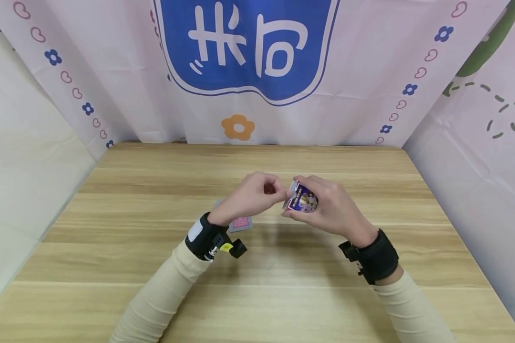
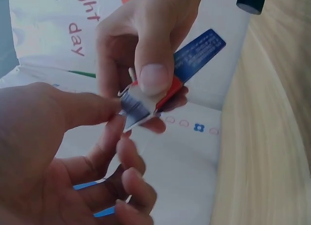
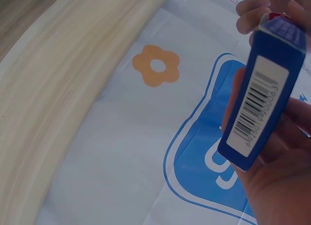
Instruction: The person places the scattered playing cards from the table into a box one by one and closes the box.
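My right hand grips a small blue playing-card box above the table, thumb on one side and fingers on the other. The box's end points left, toward my left hand, whose thumb and index finger pinch the end flap. The left hand's other fingers curl loosely below it in the left wrist view. A white barcode label shows on the box's narrow side. Playing cards with red-patterned backs lie on the table, partly hidden under the left wrist.
The wooden table runs back to a white printed cloth hanging behind it. More white cloth closes in the sides. Black straps with small cameras are worn on both wrists.
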Motion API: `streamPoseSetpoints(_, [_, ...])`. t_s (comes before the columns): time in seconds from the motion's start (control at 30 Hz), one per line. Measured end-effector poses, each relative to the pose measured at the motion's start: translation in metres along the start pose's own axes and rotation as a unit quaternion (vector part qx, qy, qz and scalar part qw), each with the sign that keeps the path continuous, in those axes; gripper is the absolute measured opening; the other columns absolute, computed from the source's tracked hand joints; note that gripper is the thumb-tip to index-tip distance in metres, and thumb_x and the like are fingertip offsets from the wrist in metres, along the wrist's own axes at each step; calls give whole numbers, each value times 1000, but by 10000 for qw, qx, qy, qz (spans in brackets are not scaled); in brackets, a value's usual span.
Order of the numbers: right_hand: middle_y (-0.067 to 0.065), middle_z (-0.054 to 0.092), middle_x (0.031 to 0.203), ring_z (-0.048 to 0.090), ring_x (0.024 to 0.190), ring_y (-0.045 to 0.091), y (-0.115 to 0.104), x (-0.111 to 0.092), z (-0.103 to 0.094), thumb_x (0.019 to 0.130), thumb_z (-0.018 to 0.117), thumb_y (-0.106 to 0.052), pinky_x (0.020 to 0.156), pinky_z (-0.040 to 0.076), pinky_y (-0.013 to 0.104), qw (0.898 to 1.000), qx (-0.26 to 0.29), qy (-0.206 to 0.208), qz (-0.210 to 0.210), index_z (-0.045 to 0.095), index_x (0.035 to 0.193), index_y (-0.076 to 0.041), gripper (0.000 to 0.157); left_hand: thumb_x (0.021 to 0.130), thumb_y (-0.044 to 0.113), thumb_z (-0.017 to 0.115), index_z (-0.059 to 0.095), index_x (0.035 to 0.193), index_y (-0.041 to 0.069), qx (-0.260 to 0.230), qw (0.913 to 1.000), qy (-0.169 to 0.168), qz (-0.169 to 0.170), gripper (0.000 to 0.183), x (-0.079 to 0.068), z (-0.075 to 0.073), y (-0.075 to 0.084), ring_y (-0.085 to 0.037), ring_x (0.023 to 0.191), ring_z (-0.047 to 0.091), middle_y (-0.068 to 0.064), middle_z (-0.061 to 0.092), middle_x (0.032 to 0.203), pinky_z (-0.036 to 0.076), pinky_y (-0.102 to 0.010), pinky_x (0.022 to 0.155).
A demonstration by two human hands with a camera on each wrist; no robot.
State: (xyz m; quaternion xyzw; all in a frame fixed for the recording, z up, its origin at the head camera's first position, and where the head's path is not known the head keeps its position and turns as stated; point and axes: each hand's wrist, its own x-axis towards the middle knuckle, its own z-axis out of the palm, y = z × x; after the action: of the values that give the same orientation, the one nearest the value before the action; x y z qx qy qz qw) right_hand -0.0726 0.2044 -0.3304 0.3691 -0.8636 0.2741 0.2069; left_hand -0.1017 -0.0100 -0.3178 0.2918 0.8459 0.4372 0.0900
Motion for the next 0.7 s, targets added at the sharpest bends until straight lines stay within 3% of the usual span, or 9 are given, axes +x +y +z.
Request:
streamPoseSetpoints(0.13, [10,67,97,55,69,9,1,-1,0,68,80,-44,53,52,27,9999,-103,-29,105,61,117,0,69,92,37,59,61,83,14,552,9982,-153,-153,25,2,-10,-13,-14,61,48,-2,56,72,39,-28,51])
streamPoseSetpoints(0.23, [11,67,99,55,69,9,1,-2,-1,68,79,-46,52,51,27,9997,-162,-67,175,61,118,-1,70,91,37,61,57,91,11,1227,9892,-453,-667,26,0,-20,-29,-14,59,53,-4,59,75,44,-29,51])
streamPoseSetpoints(0.37, [11,68,101,56,70,10,0,-2,0,67,80,-46,52,51,27,9997,-136,-98,171,61,118,-3,70,83,34,71,56,104,5,2078,9601,-1058,-1543,38,-2,-26,-50,-16,63,57,-6,62,87,48,-31,55])
streamPoseSetpoints(0.43, [11,68,101,56,71,10,0,-3,1,67,79,-48,52,51,27,9997,-128,-108,162,61,118,-3,71,80,35,75,57,108,4,2395,9456,-1297,-1777,45,-2,-26,-58,-17,70,57,-6,62,92,49,-32,59])
streamPoseSetpoints(0.53, [11,68,100,56,70,10,0,-3,1,68,77,-52,52,51,27,9997,-153,-114,160,61,118,-3,72,73,36,80,58,108,4,2657,9340,-1440,-1906,52,0,-26,-69,-18,77,55,-5,60,96,48,-32,62])
streamPoseSetpoints(0.7, [10,68,99,55,70,9,1,-2,0,69,76,-53,51,50,27,9996,-176,-128,166,61,118,-3,72,62,40,86,59,97,7,2833,9289,-1320,-1986,55,2,-24,-77,-25,83,49,-7,56,89,45,-34,62])
